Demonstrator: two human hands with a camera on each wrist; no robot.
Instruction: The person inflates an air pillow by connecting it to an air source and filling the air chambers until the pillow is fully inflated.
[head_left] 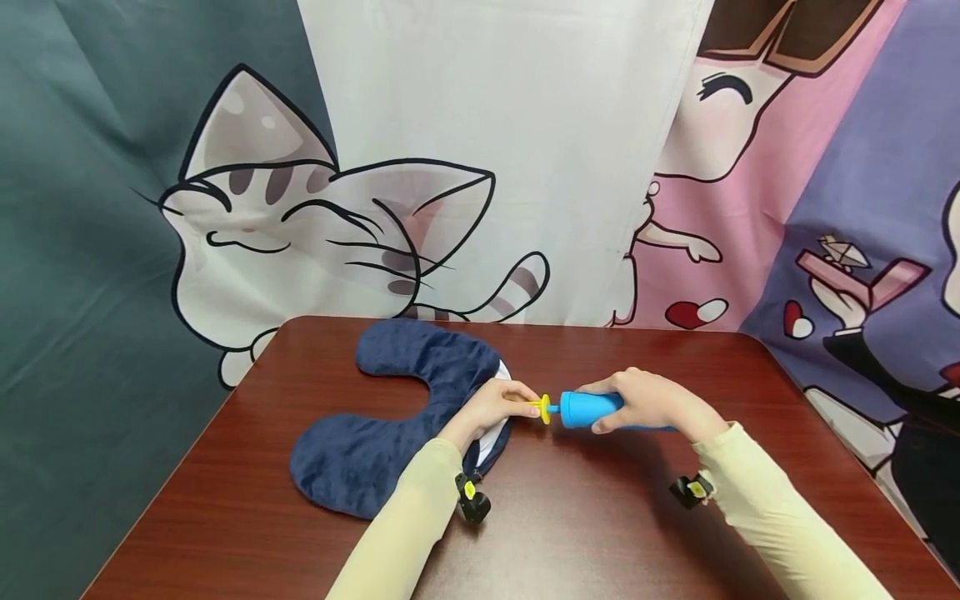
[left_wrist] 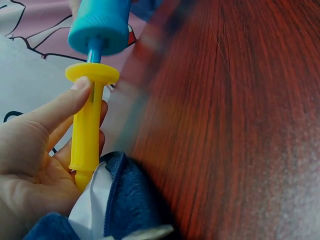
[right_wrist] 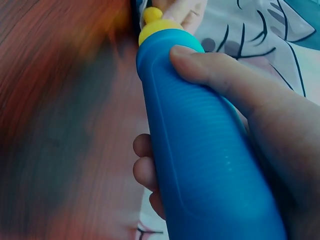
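A blue hand air pump (right_wrist: 200, 135) with a yellow nozzle end (left_wrist: 87, 132) is held level above the table between both hands. My right hand (head_left: 647, 402) grips the blue barrel, thumb along its top and fingers wrapped beneath. My left hand (head_left: 497, 402) holds the yellow end, the thumb pressing just under its round flange (left_wrist: 92, 74). Between flange and barrel a short blue rod (left_wrist: 94, 50) shows. Under the left hand lies a navy plush U-shaped neck pillow (head_left: 401, 358); its white inner lining (left_wrist: 92, 200) shows at an opening, where it overlaps the nozzle's tip.
The pillow rests on a dark reddish wooden table (head_left: 570, 517). Behind the table's far edge hangs a cloth backdrop (head_left: 510, 100) printed with cartoon figures. Each sleeve carries a small black wrist camera (head_left: 472, 500).
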